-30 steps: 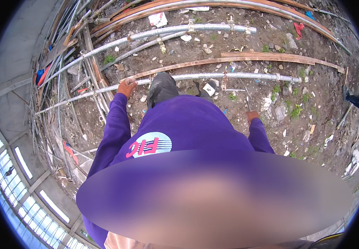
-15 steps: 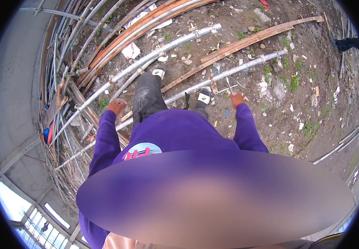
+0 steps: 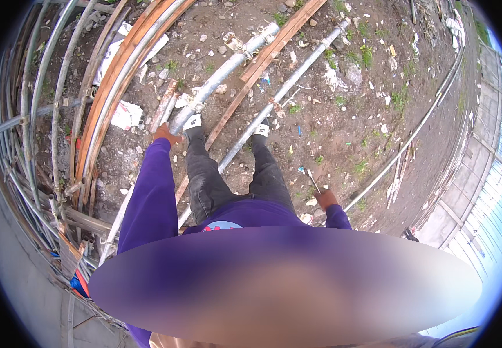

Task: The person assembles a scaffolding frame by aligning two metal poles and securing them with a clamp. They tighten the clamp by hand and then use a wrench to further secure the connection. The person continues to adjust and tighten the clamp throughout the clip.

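Observation:
My left hand [image 3: 167,134] is closed around a thick grey metal pipe [image 3: 213,84] lying slantwise on the left; its grip is partly hidden. Rusty clamps [image 3: 232,42] sit on the far part of that pipe. Low on the right, my right hand [image 3: 325,199] grips a slim metal wrench-like tool [image 3: 314,182], its shaft pointing away from me. A second, thinner pipe [image 3: 297,90] with a clamp [image 3: 276,108] runs past my right foot. Between the two pipes lies a brown wooden plank [image 3: 251,84].
Bent-looking stacks of pipes [image 3: 59,98] and planks [image 3: 109,87] crowd the left side. White scraps [image 3: 127,115], stones and weeds [image 3: 400,100] litter the dirt. A long thin pipe [image 3: 405,151] lies on the right, before a concrete wall [image 3: 466,180].
My left hand has reached forward onto the thick pipe. My right hand has come back nearer my body with the tool. The view has turned, and the pipes now slant more steeply.

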The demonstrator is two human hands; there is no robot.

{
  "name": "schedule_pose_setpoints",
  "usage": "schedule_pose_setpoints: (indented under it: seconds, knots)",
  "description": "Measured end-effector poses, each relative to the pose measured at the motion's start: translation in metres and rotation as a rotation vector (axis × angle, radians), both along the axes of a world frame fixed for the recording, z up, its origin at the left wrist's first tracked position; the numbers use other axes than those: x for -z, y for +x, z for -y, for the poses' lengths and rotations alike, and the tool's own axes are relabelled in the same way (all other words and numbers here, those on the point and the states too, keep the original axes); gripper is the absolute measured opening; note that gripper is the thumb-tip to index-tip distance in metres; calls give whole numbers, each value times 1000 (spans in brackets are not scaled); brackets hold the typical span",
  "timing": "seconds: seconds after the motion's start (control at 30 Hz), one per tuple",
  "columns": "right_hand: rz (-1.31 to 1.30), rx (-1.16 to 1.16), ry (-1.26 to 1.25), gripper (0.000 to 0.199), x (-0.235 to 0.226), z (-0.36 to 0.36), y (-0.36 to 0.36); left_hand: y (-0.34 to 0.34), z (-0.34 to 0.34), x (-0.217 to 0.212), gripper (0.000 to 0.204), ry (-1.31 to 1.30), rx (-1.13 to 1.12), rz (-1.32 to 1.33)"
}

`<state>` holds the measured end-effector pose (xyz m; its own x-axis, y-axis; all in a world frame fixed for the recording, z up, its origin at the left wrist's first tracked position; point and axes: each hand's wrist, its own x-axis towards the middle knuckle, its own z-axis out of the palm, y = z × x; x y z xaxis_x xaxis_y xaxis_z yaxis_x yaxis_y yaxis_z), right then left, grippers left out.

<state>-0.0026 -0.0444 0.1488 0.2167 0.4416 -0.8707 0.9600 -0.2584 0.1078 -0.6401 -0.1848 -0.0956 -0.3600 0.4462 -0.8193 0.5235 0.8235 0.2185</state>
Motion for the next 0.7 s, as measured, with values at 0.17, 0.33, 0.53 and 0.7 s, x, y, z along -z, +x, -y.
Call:
schedule_pose_setpoints:
  seconds: [0.17, 0.33, 0.53, 0.7]
  knots:
    - [-167, -98, -177, 37, -5, 21, -98, -1, 3, 62, 112, 16, 9, 185]
    - [-240, -111, -170, 40, 19, 12, -138, -16, 0, 69, 79, 20, -90, 363]
    - [-380, -173, -27, 39, 13, 10, -96, 12, 7, -12, 64, 83, -69, 272]
    - [-349, -198, 14, 34, 68, -36, -44, 37, 30, -151, 62, 105, -64, 283]
